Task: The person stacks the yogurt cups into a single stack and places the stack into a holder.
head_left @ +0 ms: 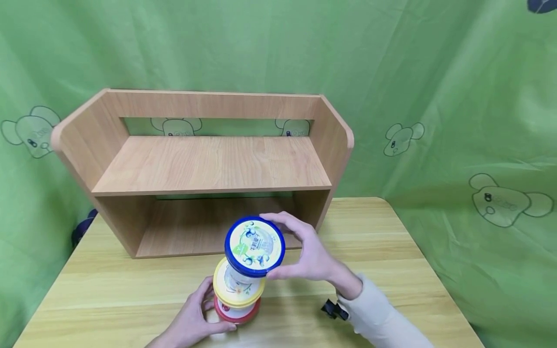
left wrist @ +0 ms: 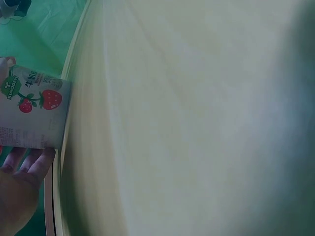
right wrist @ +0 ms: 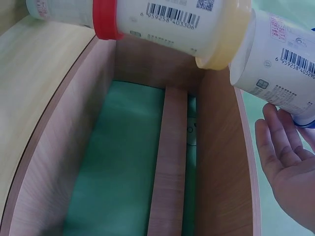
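Three paper tubs form a column on the table. Lowest is a red-lidded tub, its strawberry print facing the left wrist view. A yellow-lidded tub stands on it. My left hand holds the red-lidded tub, thumb on one side and fingers on the other. On top is a blue-lidded tub, which my right hand grips near its rim between thumb and fingers. In the right wrist view it tilts relative to the yellow lid; whether its whole base touches that lid I cannot tell.
A two-level wooden shelf stands behind the tubs, close to them. The wooden table extends on both sides. Green cloth hangs behind. A small black object sits by the right sleeve.
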Tool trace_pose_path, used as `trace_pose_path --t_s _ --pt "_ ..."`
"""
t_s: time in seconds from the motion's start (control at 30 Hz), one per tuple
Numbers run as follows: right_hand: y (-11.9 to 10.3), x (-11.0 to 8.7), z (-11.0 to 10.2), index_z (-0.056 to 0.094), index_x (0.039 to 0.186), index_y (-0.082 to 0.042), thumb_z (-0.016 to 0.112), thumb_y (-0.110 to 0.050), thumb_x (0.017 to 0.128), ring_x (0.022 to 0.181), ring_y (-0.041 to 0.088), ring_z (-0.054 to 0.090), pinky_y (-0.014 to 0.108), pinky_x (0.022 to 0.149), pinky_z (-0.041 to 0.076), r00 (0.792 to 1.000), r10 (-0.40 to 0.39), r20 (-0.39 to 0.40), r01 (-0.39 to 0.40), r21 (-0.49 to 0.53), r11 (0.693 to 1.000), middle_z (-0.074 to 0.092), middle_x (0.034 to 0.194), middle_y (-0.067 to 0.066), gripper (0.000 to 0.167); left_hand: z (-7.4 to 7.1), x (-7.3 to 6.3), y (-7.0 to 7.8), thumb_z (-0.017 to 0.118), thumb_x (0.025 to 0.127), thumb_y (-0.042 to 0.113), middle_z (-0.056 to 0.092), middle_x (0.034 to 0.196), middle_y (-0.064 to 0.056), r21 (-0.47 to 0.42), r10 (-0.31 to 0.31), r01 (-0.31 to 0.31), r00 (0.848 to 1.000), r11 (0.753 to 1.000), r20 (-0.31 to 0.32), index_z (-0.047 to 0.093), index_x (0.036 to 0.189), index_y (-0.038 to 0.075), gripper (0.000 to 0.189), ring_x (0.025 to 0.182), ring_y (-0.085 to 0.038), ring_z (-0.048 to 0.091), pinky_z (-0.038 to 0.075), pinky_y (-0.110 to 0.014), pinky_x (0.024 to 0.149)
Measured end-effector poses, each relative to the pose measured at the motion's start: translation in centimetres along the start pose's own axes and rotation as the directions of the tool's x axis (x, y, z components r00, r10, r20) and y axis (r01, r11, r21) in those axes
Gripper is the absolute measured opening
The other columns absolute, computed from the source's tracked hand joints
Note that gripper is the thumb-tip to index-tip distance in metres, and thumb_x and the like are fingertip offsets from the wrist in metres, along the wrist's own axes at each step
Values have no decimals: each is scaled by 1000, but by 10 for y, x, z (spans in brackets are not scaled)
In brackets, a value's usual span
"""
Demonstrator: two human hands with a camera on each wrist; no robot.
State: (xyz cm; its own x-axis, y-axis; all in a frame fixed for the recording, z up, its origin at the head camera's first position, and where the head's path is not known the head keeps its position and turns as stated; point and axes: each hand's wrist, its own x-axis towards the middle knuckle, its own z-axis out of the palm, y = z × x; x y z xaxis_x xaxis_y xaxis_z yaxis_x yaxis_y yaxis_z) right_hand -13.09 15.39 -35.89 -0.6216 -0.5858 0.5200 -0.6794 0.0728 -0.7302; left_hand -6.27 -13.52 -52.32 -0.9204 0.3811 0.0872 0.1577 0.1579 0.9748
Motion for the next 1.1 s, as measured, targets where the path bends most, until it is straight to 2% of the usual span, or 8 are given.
trace_pose_path --t_s 0.07,0.23,0.3,0.5,0.7,0.93,1.1 --pt "1 0 2 51 152 -8 89 -54 80 126 14 63 32 108 59 1000 -1 5 1 -4 1000 65 138 14 94 0 0 1 97 73 19 64 143 -17 0 -19 19 1000 1000 1 45 147 10 90 124 1 63 59 -22 105" --pt "3 0 6 51 152 -8 89 -53 80 124 14 63 35 104 61 1000 -2 27 2 -7 1000 65 136 13 94 -1 0 5 96 75 22 63 145 -14 3 -119 119 993 993 6 44 148 13 90 123 0 63 57 -18 104" --pt "3 0 7 51 152 -9 90 -51 80 123 14 63 35 103 63 999 3 33 -3 -3 1000 65 136 12 93 -1 0 6 96 76 23 63 145 -13 5 -140 140 990 990 8 44 148 14 89 123 -1 63 57 -16 104" --pt "4 1 10 51 152 -9 92 -46 78 121 14 63 35 101 63 999 3 42 -2 -14 1000 66 133 11 92 -1 0 6 96 76 21 63 145 -14 5 -115 115 993 993 10 44 149 13 89 124 -1 63 57 -18 105" --pt "5 3 12 51 153 -8 88 -54 81 122 14 63 35 102 63 998 6 59 -5 -12 1000 65 134 10 93 -2 0 6 95 77 21 62 145 -15 -2 -102 102 995 995 18 44 149 14 89 123 -1 63 57 -18 105" --pt "6 3 16 50 154 -12 83 -60 83 121 14 62 36 101 62 997 24 78 -21 -33 999 65 133 7 91 -2 0 7 94 78 19 60 147 -15 -15 -103 104 994 995 27 42 151 13 90 123 -1 62 57 -18 105" --pt "5 5 16 51 154 -18 84 -61 82 121 14 62 34 99 63 994 61 86 -57 -47 997 64 133 4 90 -1 0 9 94 78 20 60 147 -15 -17 -128 129 991 992 27 42 151 13 90 123 -2 62 56 -16 105"
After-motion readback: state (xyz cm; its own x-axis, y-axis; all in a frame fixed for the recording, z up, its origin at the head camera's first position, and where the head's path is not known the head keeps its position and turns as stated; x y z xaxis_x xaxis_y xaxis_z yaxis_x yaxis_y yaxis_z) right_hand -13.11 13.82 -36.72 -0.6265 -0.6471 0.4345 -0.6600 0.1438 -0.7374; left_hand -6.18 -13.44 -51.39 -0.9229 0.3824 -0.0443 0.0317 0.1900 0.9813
